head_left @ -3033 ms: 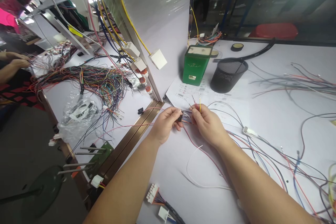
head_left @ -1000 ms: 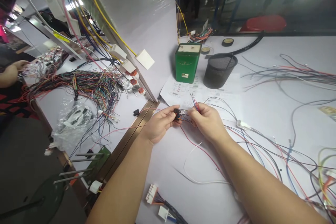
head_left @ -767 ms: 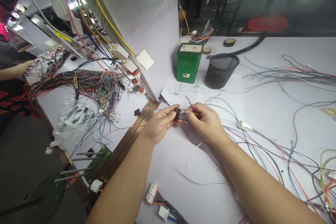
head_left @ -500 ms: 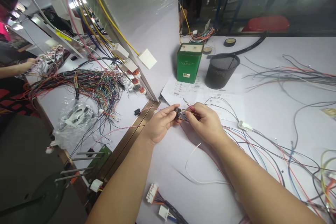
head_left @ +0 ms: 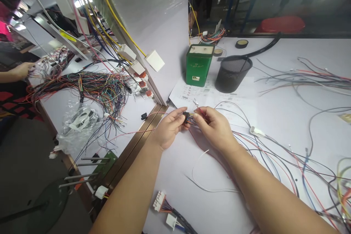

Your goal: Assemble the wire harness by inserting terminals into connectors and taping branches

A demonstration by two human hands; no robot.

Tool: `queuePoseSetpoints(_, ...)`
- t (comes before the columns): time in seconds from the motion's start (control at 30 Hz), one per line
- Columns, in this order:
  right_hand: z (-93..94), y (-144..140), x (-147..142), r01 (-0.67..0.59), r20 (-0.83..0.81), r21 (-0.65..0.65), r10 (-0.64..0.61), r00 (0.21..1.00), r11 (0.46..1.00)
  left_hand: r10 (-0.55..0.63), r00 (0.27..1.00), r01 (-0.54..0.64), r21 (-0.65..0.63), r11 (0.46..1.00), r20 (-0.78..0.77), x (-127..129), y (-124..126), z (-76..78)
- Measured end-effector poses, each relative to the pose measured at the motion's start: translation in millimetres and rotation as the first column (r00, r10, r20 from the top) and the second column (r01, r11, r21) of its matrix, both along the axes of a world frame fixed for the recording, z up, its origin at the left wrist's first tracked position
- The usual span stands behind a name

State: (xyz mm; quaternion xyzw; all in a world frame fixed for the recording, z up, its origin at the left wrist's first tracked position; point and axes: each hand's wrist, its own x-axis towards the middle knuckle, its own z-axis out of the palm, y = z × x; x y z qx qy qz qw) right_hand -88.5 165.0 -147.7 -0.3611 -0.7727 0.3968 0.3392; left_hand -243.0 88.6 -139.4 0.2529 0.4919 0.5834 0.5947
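Observation:
Between thumb and fingers my left hand [head_left: 170, 126] grips a small black connector [head_left: 186, 117], with thin coloured wires leaving its right side. Close beside it, my right hand [head_left: 215, 126] pinches some of these wires. A red wire with a bare metal terminal [head_left: 195, 103] sticks up above the right fingers. Which wires sit in the right fingertips is partly hidden. From under the hands, several wires run right across the white table, past a white connector [head_left: 256, 131]. A loose white wire [head_left: 211, 191] lies below the hands.
Behind the hands stand a green tin [head_left: 200, 67] and a black mesh cup [head_left: 233, 75] on printed sheets [head_left: 244, 111]. A large wire bundle [head_left: 90, 84] lies left, beyond a white upright panel [head_left: 156, 18]. White connectors [head_left: 159, 201] lie in front. Another person's hand [head_left: 23, 71] is far left.
The view has shifted slightly. The red wire's terminal has moved a little closer to upright above my right fingers. Both hands keep their hold near the connector.

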Motion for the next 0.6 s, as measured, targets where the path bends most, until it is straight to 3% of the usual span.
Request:
queuePoseSetpoints(0.17,6.2,0.1,3.1,0.038,-0.112,0.254,-0.009,0.994,0.967,0.084,0.992,-0.083,-0.008,0.996,0.099,-4.4,3.8,-1.3)
queuePoseSetpoints(0.27,12.3,-2.7,5.7,-0.092,-0.050,0.402,0.122,0.991,0.911,0.127,0.981,-0.126,-0.018,0.992,0.149,-5.9,5.2,-1.1)
queuePoseSetpoints(0.37,15.5,-7.5,4.8,-0.273,0.158,0.491,0.224,0.962,0.827,0.163,0.972,-0.161,-0.026,0.987,0.169,-4.6,6.0,0.3)
queuePoseSetpoints(0.47,15.3,-12.0,1.4,-0.313,0.318,0.507,0.163,0.934,0.803,0.228,0.962,-0.226,-0.028,0.974,0.149,-1.7,7.2,0.4)
queuePoseSetpoints(0.6,14.0,-13.9,-0.3,-0.216,0.275,0.548,0.070,0.959,0.808,0.264,0.961,-0.262,-0.038,0.964,0.085,1.1,7.8,-1.9)
